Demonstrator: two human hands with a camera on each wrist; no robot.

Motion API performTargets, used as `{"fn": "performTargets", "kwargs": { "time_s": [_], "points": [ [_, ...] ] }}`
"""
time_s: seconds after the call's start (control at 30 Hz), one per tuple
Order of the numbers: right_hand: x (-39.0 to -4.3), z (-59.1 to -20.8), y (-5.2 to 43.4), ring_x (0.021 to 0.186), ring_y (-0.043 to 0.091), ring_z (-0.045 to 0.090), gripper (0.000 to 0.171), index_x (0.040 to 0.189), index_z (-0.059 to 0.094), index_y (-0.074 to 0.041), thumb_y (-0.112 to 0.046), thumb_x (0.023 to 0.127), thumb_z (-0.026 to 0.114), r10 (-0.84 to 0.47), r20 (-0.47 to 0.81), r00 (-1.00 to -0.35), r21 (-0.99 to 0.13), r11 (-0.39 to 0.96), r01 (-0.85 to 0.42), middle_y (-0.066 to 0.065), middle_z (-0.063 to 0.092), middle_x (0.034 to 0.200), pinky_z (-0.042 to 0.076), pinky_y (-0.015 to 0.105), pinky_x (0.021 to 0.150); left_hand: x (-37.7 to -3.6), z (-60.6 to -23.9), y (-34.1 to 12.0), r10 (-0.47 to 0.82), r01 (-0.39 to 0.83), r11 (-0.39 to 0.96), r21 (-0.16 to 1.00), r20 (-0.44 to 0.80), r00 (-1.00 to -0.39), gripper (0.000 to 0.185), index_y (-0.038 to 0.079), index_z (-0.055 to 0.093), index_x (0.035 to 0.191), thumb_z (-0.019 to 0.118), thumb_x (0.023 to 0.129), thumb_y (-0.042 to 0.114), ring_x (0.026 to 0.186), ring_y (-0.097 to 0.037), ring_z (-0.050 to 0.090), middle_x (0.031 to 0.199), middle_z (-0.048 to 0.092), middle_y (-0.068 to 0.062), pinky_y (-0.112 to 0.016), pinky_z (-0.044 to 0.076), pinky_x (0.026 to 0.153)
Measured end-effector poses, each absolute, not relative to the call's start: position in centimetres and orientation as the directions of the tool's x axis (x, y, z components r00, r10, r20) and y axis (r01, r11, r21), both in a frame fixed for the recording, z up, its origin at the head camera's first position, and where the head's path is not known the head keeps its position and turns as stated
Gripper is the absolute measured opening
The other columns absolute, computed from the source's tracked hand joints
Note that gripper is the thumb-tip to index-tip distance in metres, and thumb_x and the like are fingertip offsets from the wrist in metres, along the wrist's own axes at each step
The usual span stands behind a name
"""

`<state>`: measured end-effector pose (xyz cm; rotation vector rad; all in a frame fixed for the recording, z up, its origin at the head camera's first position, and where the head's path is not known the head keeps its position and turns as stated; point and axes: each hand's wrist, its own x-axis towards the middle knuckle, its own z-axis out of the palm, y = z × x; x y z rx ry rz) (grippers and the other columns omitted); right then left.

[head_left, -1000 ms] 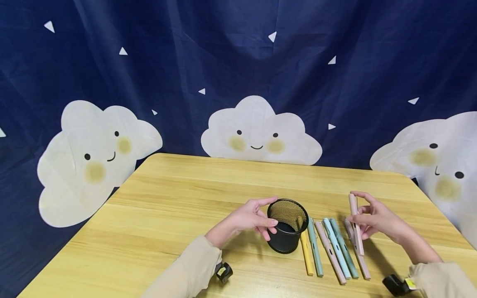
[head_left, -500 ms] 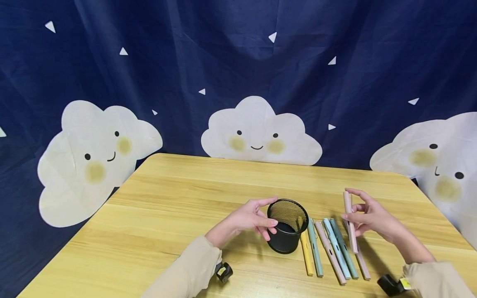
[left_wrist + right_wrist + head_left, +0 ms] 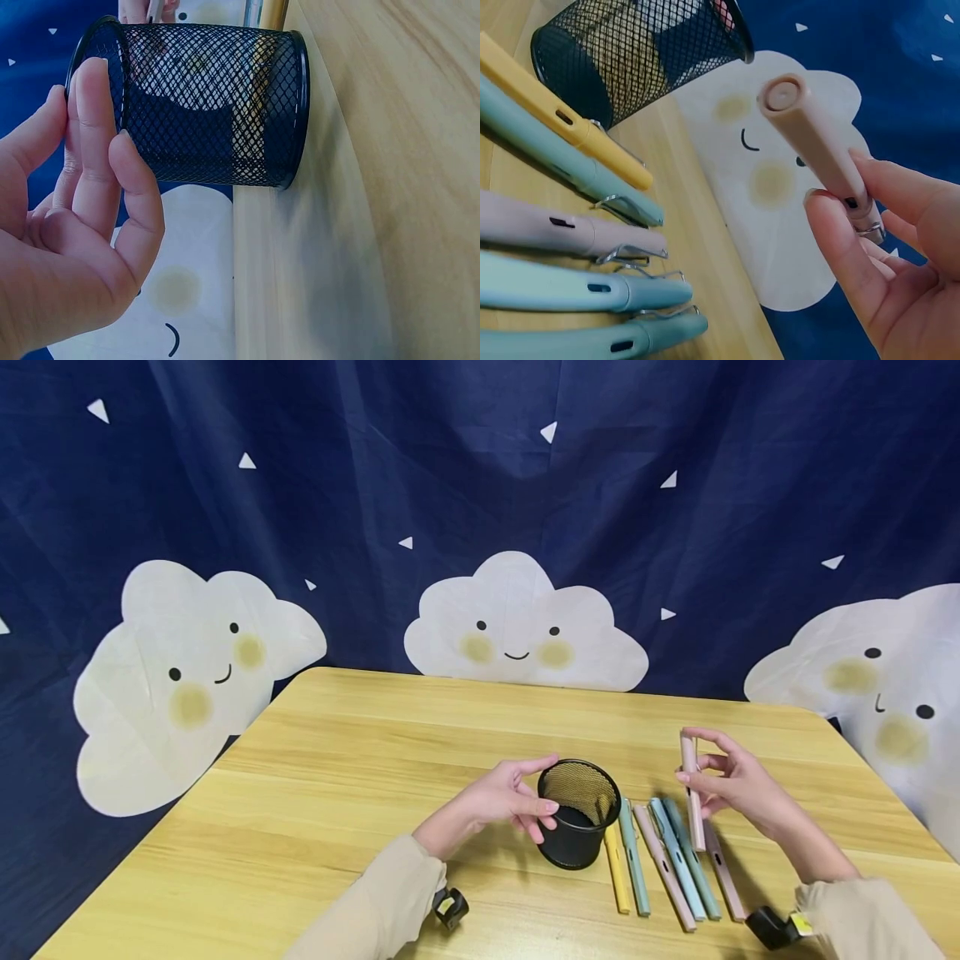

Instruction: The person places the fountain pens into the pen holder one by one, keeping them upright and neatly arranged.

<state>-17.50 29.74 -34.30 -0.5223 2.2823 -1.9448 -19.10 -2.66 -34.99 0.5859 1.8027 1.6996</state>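
Note:
In the head view my left hand (image 3: 510,797) holds the rim of a black mesh pen cup (image 3: 573,847) that stands upright on the table. The left wrist view shows fingers (image 3: 94,142) at the rim of the mesh cup (image 3: 202,105). My right hand (image 3: 738,785) pinches a pale pink pen (image 3: 692,802) upright, raised over the right end of a row of pens. From the right wrist camera, thumb and fingers grip this pink pen (image 3: 817,146), its round end towards the camera. No pen shows inside the cup.
Right of the cup lie a yellow pen (image 3: 617,872), a green pen (image 3: 633,860), a mauve pen (image 3: 663,868), a light blue pen (image 3: 677,860), a darker green pen (image 3: 693,864) and another mauve pen (image 3: 723,877). A dark blue cloud-print curtain (image 3: 480,468) hangs behind the wooden table (image 3: 337,752).
My right hand has moved left and slightly up with the pink pen, uncovering more of the rightmost mauve pen. The left hand and the cup have stayed in place.

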Motion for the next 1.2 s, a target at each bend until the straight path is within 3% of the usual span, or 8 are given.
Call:
{"fn": "performTargets", "kwargs": {
  "time_s": [0.67,1.2],
  "points": [
    [-18.2,-33.5,27.3,0.054,0.014,0.056,0.044,0.121,0.049,-0.022,0.006,0.087,0.051,-0.275,0.264,-0.924,-0.962,-0.003,-0.274,0.002,0.059,0.079,0.052,0.035,0.044,-19.1,-34.9,-2.8,0.676,-0.084,0.103,0.991,-0.131,-0.725,0.070,0.009,0.024,0.141,0.062,0.083,0.004,0.052,-0.018,0.062,0.076,0.065,-0.019,-0.028,0.051,0.048],
    [-19.0,-33.2,24.9,0.059,0.012,0.057,0.037,0.119,0.051,-0.022,0.002,0.090,0.048,-0.259,0.329,-0.908,-0.944,-0.098,-0.314,0.000,0.065,0.086,0.053,0.028,0.048,-18.9,-34.7,-2.7,0.666,-0.114,0.087,0.990,-0.143,-0.732,0.069,0.011,0.025,0.141,0.061,0.083,0.003,0.050,-0.017,0.060,0.076,0.065,-0.021,-0.023,0.047,0.042]
  ]
}}
